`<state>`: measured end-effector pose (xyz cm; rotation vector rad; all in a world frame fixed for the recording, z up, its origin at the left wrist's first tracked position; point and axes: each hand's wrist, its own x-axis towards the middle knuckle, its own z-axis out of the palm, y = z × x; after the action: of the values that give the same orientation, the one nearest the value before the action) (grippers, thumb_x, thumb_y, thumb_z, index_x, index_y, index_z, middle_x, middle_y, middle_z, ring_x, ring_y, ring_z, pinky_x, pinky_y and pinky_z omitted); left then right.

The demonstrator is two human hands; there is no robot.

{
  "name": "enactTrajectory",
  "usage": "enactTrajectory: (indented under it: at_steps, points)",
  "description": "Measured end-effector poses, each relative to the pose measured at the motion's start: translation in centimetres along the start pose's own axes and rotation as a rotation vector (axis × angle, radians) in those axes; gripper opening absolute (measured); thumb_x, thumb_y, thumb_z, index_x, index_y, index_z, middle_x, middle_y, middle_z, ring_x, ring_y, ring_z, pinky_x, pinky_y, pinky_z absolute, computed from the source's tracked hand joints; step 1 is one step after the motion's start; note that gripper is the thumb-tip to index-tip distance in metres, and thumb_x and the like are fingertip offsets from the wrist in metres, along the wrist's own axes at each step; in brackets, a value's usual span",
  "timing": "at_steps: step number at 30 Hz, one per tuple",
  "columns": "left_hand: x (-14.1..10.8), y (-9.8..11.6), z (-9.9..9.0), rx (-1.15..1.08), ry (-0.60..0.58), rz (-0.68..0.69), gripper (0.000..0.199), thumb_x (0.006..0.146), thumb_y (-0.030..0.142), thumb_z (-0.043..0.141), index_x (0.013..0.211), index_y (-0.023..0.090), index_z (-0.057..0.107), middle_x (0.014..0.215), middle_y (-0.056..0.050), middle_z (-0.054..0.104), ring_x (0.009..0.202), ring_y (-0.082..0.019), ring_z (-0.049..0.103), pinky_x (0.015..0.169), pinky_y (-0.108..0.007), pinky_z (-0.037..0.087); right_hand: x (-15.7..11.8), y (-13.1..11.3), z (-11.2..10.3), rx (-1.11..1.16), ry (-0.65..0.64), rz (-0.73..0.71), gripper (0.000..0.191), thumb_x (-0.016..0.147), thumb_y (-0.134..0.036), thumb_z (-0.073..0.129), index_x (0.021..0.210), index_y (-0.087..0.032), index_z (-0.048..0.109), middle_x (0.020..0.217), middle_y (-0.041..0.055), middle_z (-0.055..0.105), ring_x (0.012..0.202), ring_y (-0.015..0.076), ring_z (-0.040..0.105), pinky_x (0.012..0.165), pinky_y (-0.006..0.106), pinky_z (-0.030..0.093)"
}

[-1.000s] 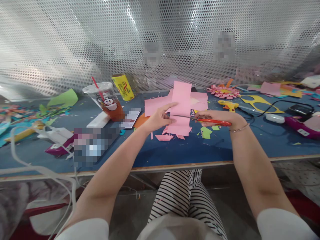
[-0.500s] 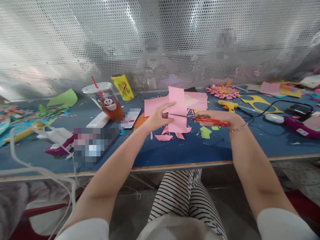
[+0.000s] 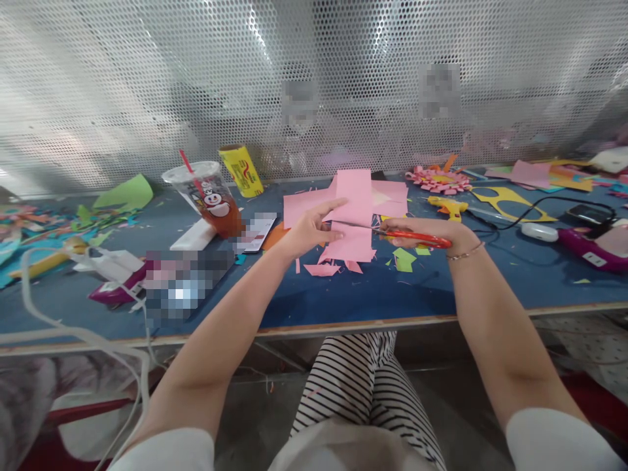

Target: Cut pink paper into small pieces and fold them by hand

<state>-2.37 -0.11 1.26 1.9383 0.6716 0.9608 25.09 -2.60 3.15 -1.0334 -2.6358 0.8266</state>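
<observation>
My left hand [image 3: 314, 229] grips the left edge of a pink paper strip [image 3: 354, 196], its fingers on the paper above and below a cut. In my right hand [image 3: 400, 230] is a pair of scissors with red handles [image 3: 417, 239]; the blades lie across the strip from the right. The strip is split along the blade line, with the lower part [image 3: 349, 243] tilted slightly away from the upper. Behind it lie larger pink sheets [image 3: 304, 207]. Small pink scraps [image 3: 321, 269] sit on the table beneath, and green scraps [image 3: 404, 260] lie under my right hand.
A drink cup with a red straw [image 3: 216, 203] and a yellow roll [image 3: 243, 171] stand at left, near a phone [image 3: 260, 232]. At right are a yellow glue gun [image 3: 447, 208], a pink fringed paper piece [image 3: 436, 180] and a black cable. A perforated metal panel [image 3: 343, 85] rises behind.
The scissor blades have cut across the pink strip, and a slit now separates its upper and lower parts. The strip has shifted slightly right; both hands stay nearly in place.
</observation>
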Motion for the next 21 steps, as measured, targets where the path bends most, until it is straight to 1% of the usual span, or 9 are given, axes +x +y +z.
enactTrajectory:
  at_steps: [3, 6, 8, 11, 14, 16, 18, 21]
  points:
    - [-0.1, 0.0, 0.2, 0.013, -0.012, -0.017, 0.069, 0.063, 0.022, 0.068, 0.127, 0.028, 0.044, 0.142, -0.008, 0.031, 0.104, -0.021, 0.052, 0.065, -0.025, 0.049, 0.3, -0.2, 0.1, 0.005, -0.017, 0.003, 0.048, 0.080, -0.053, 0.043, 0.114, -0.019, 0.047, 0.106, 0.0098, 0.054, 0.094, 0.0216, 0.050, 0.079, 0.033, 0.042]
    - [-0.1, -0.1, 0.5, 0.043, -0.019, -0.041, 0.069, 0.063, 0.021, 0.067, 0.127, 0.028, 0.043, 0.142, -0.008, 0.031, 0.092, -0.017, 0.056, 0.060, -0.023, 0.049, 0.6, 0.0, 0.4, 0.042, -0.034, 0.021, 0.048, 0.080, -0.053, 0.044, 0.114, -0.019, 0.047, 0.103, 0.0090, 0.055, 0.089, 0.0201, 0.051, 0.076, 0.032, 0.042]
    - [-0.1, -0.2, 0.7, 0.063, -0.017, -0.045, 0.069, 0.063, 0.021, 0.067, 0.128, 0.027, 0.043, 0.140, -0.009, 0.033, 0.088, -0.015, 0.056, 0.060, -0.023, 0.049, 0.7, 0.0, 0.6, 0.058, -0.049, 0.020, 0.048, 0.080, -0.051, 0.044, 0.115, -0.018, 0.046, 0.103, 0.0085, 0.055, 0.087, 0.0190, 0.050, 0.074, 0.031, 0.042]
    - [-0.1, -0.4, 0.9, 0.089, -0.019, -0.038, 0.068, 0.063, 0.020, 0.066, 0.127, 0.026, 0.044, 0.138, -0.009, 0.037, 0.084, -0.013, 0.056, 0.059, -0.022, 0.049, 0.9, -0.2, 0.8, 0.059, -0.048, -0.003, 0.047, 0.081, -0.050, 0.043, 0.115, -0.018, 0.047, 0.105, 0.0080, 0.055, 0.088, 0.0186, 0.050, 0.076, 0.031, 0.041]
    - [0.0, -0.5, 0.8, 0.100, -0.024, -0.044, 0.068, 0.064, 0.021, 0.066, 0.128, 0.026, 0.043, 0.138, -0.010, 0.036, 0.072, -0.008, 0.055, 0.056, -0.021, 0.048, 1.0, -0.5, 0.9, 0.050, -0.033, -0.010, 0.045, 0.081, -0.048, 0.044, 0.114, -0.018, 0.048, 0.105, 0.0081, 0.055, 0.090, 0.0186, 0.050, 0.077, 0.031, 0.040]
    - [0.0, -0.4, 0.8, 0.103, -0.026, -0.052, 0.069, 0.064, 0.021, 0.066, 0.129, 0.026, 0.042, 0.138, -0.010, 0.036, 0.065, -0.005, 0.053, 0.054, -0.021, 0.047, 1.1, -0.7, 0.8, 0.058, -0.024, -0.005, 0.043, 0.081, -0.048, 0.044, 0.112, -0.018, 0.048, 0.103, 0.0078, 0.055, 0.087, 0.0178, 0.050, 0.075, 0.030, 0.040]
    - [0.0, -0.4, 0.7, 0.110, -0.022, -0.055, 0.070, 0.064, 0.022, 0.066, 0.129, 0.026, 0.042, 0.139, -0.011, 0.035, 0.064, -0.005, 0.053, 0.053, -0.021, 0.046, 1.2, -0.8, 0.8, 0.064, -0.018, 0.001, 0.041, 0.080, -0.048, 0.045, 0.108, -0.018, 0.049, 0.099, 0.0072, 0.055, 0.084, 0.0168, 0.050, 0.072, 0.030, 0.040]
    - [0.0, -0.4, 0.8, 0.127, -0.016, -0.053, 0.070, 0.063, 0.022, 0.067, 0.128, 0.025, 0.043, 0.138, -0.011, 0.036, 0.071, -0.008, 0.055, 0.055, -0.021, 0.046, 1.4, -0.8, 0.7, 0.052, -0.011, -0.003, 0.039, 0.078, -0.049, 0.048, 0.101, -0.017, 0.051, 0.096, 0.0072, 0.055, 0.080, 0.0160, 0.049, 0.070, 0.030, 0.040]
